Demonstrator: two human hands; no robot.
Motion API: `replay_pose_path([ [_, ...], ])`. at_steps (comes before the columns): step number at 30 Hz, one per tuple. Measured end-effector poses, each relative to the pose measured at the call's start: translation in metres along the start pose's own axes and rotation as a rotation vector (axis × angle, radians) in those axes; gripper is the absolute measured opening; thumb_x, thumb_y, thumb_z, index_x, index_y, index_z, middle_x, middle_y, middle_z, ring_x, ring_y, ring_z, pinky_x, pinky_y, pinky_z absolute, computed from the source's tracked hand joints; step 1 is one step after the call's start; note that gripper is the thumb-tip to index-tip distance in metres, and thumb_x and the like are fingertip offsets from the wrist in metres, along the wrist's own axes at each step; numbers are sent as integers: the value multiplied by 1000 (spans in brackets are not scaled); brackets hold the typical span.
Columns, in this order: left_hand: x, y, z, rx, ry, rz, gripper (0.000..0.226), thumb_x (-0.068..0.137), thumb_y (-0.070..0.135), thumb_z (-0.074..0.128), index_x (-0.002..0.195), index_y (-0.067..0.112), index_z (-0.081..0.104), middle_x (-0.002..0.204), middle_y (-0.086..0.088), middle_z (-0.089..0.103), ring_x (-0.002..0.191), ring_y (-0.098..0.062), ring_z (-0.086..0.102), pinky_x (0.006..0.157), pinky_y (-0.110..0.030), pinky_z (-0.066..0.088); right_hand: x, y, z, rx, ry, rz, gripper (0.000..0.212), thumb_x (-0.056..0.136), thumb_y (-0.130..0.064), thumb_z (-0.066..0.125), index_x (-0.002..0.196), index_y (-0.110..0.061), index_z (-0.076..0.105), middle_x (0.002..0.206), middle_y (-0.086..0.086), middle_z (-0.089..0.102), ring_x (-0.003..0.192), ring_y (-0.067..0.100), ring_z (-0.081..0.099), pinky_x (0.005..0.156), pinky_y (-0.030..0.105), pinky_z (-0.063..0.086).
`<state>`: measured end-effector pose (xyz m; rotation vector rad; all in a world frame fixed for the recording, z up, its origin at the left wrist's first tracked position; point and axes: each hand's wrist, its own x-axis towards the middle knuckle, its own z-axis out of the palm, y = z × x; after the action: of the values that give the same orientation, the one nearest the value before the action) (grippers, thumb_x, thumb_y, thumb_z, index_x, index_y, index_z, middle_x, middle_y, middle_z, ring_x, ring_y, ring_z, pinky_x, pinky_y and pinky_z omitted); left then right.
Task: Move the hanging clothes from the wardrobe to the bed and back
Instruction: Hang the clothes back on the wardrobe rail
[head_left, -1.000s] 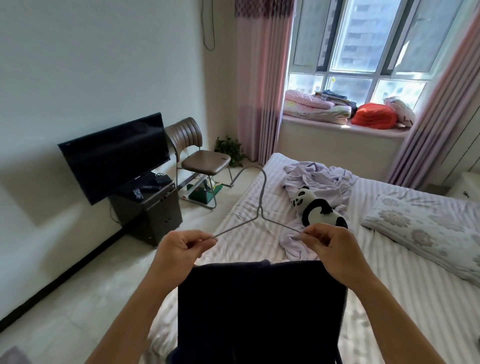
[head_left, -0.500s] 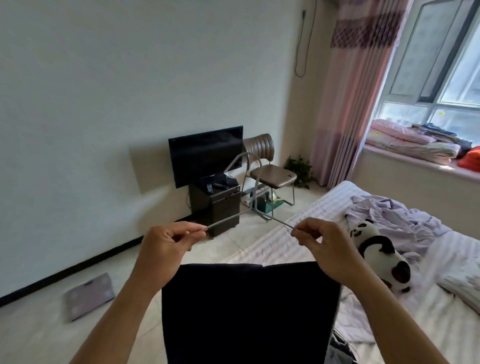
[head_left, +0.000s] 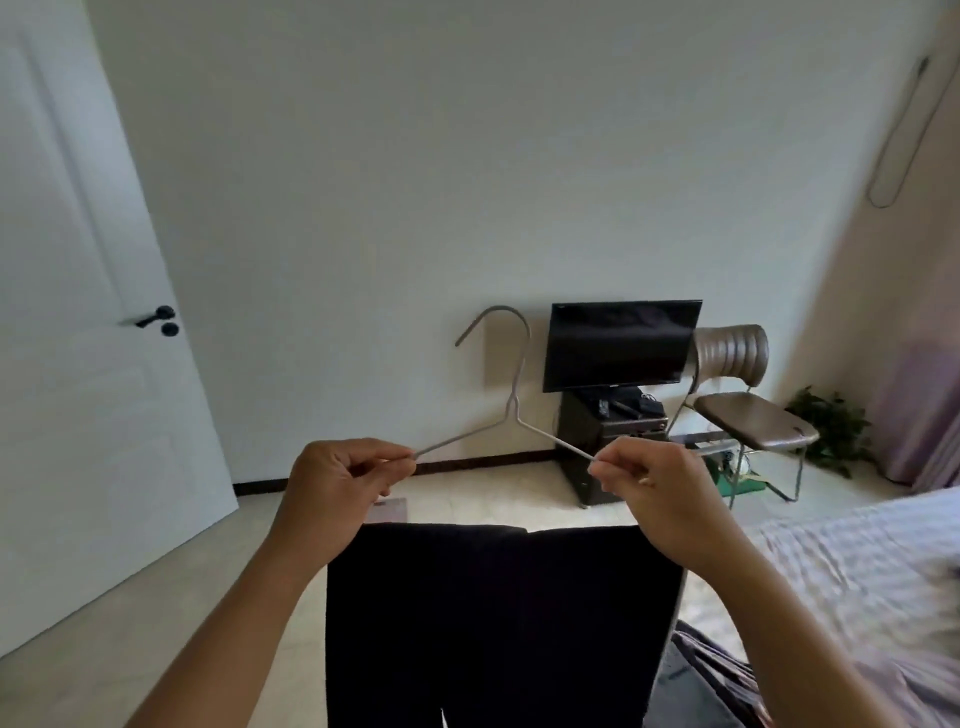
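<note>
Below hanger (head_left: 511, 410), dark trousers (head_left: 498, 623) cut off by frame; left hand (head_left: 337, 483), right hand (head_left: 660, 493) pinch hanger arms.

no legible text, labels or numbers

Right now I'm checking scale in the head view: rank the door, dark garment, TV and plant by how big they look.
1. Door, partly cut off.
2. Dark garment, though it is nearest the camera, so inflated.
3. TV.
4. Plant.
</note>
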<state>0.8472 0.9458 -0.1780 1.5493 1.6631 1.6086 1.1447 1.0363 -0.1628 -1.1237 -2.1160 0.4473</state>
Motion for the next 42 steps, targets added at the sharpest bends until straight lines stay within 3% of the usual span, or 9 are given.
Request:
replay_pose_path([
  [5,-36,-9,-91,76,115,-40,19,81,14,77,81,33,78,75,12,74,64,-10,66,58,-10,49,4,-72,56,84,-68,-74,19,90,-20,69,80,-35,67,74,-27,64,71,-2,61,66,7,44],
  [11,-98,-19,-212,228,219,-75,25,82,19,77,79,43,74,77,19,73,67,-8,68,65,-15,49,-8,-170,132,138,-160,-156,19,91,-23,68,80,-39,66,72,-24,65,75,-2,62,65,11,44],
  [16,-159,-21,-306,371,331,-116,25,83,25,76,78,49,71,75,24,71,67,-1,66,65,-18,47,-19,-251,194,212,-258,-247,17,92,-20,68,79,-31,71,72,-21,67,74,-3,62,65,3,41],
  [20,-208,-18,-371,429,448,-164,22,85,27,74,82,48,72,80,28,70,77,2,66,68,-18,51,-28,-316,241,254,-353,-318,19,92,-24,66,76,-35,69,72,-18,67,72,0,62,59,9,42],
  [25,-264,-13,-437,463,637,-211,20,85,21,74,85,41,74,83,27,70,82,5,65,67,-12,48,-40,-396,298,319,-477,-418,15,91,-32,66,77,-35,70,71,-16,69,70,-1,63,63,15,42],
  [35,-362,-15,-551,646,922,-343,31,86,17,74,72,44,72,72,21,69,70,-3,64,65,-20,45,-64,-545,413,382,-678,-724,16,91,-34,67,76,-31,71,68,-13,67,67,2,63,64,12,45],
  [39,-396,-15,-596,692,1018,-418,36,85,16,75,80,52,71,73,13,72,69,-9,66,68,-24,52,-73,-604,459,432,-749,-875,18,90,-40,66,72,-36,67,67,-14,65,68,2,61,62,12,44],
  [42,-417,-16,-627,743,1093,-463,36,86,14,73,77,49,73,73,15,72,69,-7,66,65,-15,50,-79,-647,489,464,-794,-966,15,89,-43,65,76,-36,68,69,-16,65,69,3,63,66,20,54],
])
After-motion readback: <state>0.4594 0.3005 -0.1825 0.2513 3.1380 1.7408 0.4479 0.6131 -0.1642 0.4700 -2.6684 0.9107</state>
